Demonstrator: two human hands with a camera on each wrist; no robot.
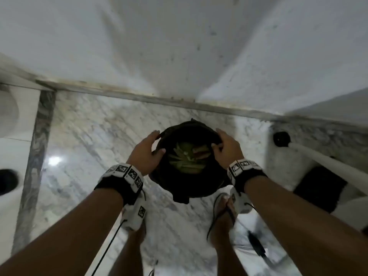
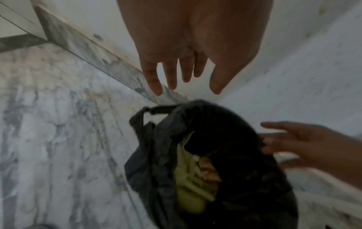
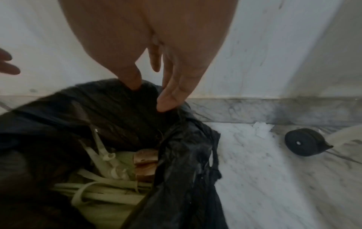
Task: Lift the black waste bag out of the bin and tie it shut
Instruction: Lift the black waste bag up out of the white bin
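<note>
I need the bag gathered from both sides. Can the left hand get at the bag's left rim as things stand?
Probably yes. The left hand is open at the left edge of the black waste bag, fingers straight, and nothing lies between them. The right hand is at the opposite rim, out of its way.

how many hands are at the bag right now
2. The left hand is at the left rim of the black waste bag, fingers relaxed and gripping nothing. The right hand is at the right rim, fingertips touching the plastic.

Black bag [image 1: 180, 188], green scraps [image 1: 185, 166], grey-veined white floor [image 1: 83, 136].
</note>
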